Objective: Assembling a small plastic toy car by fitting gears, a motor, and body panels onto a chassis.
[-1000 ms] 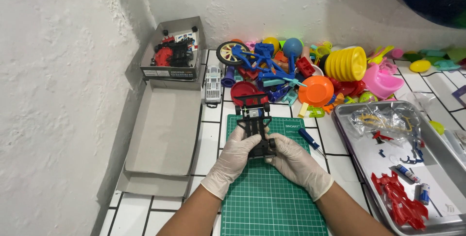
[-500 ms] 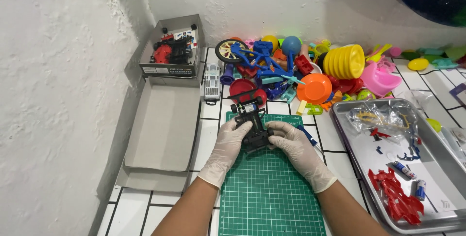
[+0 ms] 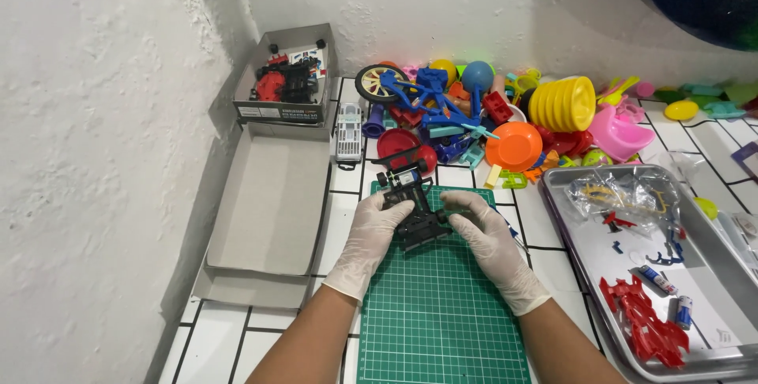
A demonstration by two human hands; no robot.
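Both my hands wear white gloves, left (image 3: 369, 238) and right (image 3: 491, 242). Toy car chassis (image 3: 414, 206) in my grip: black, with a small red and blue patch at the far end. Cutting mat (image 3: 438, 313): green, fine pale grid. Counter (image 3: 260, 337): white tiles, dark grout lines. Tray (image 3: 557, 194): silver metal, holding a red car body shell (image 3: 643, 325). Stacked plates (image 3: 562, 104): yellow. Toy bicycle (image 3: 422, 96): blue, black tyre. Open box (image 3: 272, 202): grey card.

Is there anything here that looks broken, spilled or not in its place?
Yes: the toy car in both gloved hands is bare, its red body shell lying apart in the metal tray. Toys lie heaped against the wall.
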